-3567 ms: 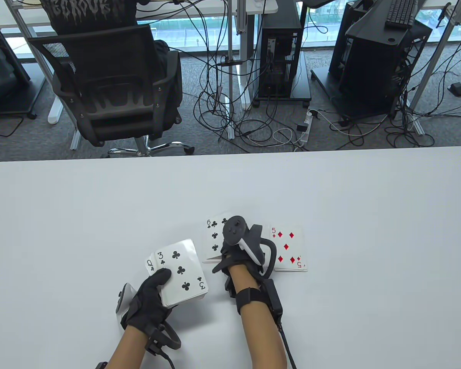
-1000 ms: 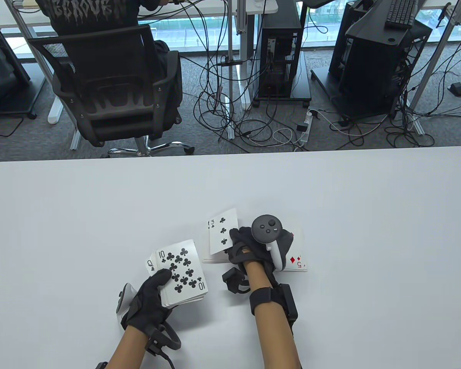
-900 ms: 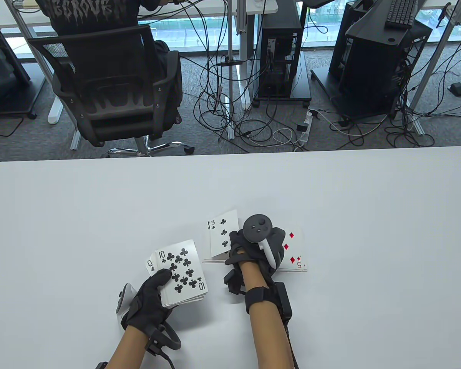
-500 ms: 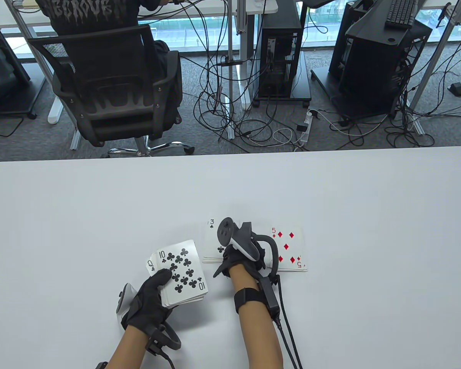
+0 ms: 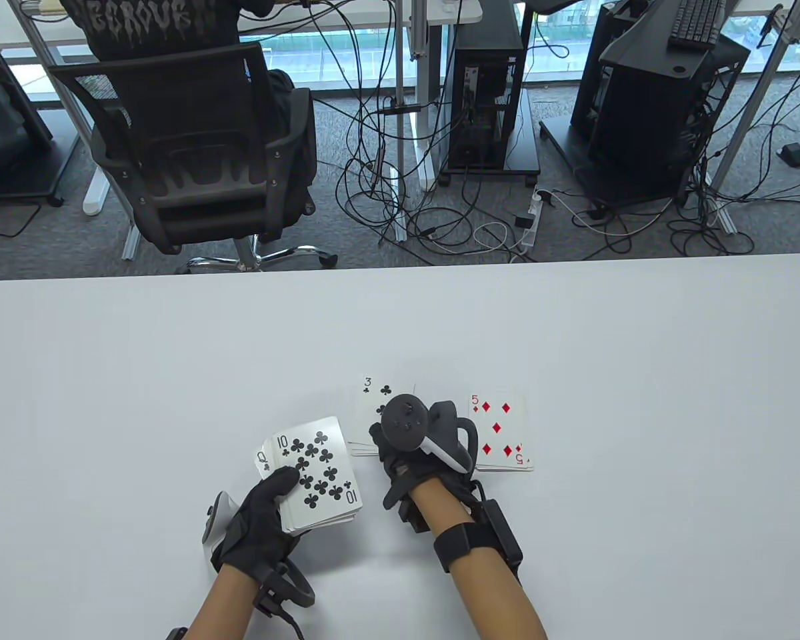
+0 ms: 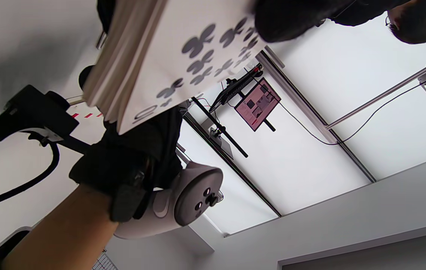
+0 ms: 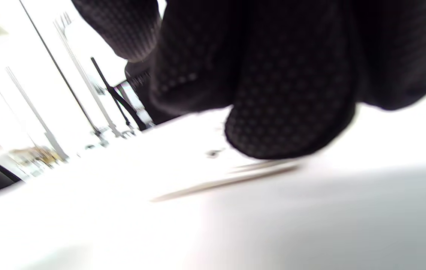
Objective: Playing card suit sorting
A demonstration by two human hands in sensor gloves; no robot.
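Note:
My left hand (image 5: pixel 263 517) grips a face-up deck (image 5: pixel 317 477) near the table's front edge, thumb on the top card, a ten of clubs (image 6: pixel 198 63). To its right lies the clubs pile (image 5: pixel 372 395) with a three of clubs on top. My right hand (image 5: pixel 392 460) hovers over that pile's near edge with nothing in it; its fingers (image 7: pixel 291 120) hang relaxed just above the cards. The tracker on it hides most of the pile. Further right is the diamonds pile (image 5: pixel 501 433), topped by a five of diamonds.
The white table (image 5: pixel 573 333) stretches wide on all sides of the piles. Beyond its far edge stand an office chair (image 5: pixel 193 147) with a person seated in it, computer towers (image 5: pixel 490 87) and loose cables on the floor.
My right hand laid the three of clubs flat on the clubs pile, let go and drew back toward me. The left hand and its deck stayed still.

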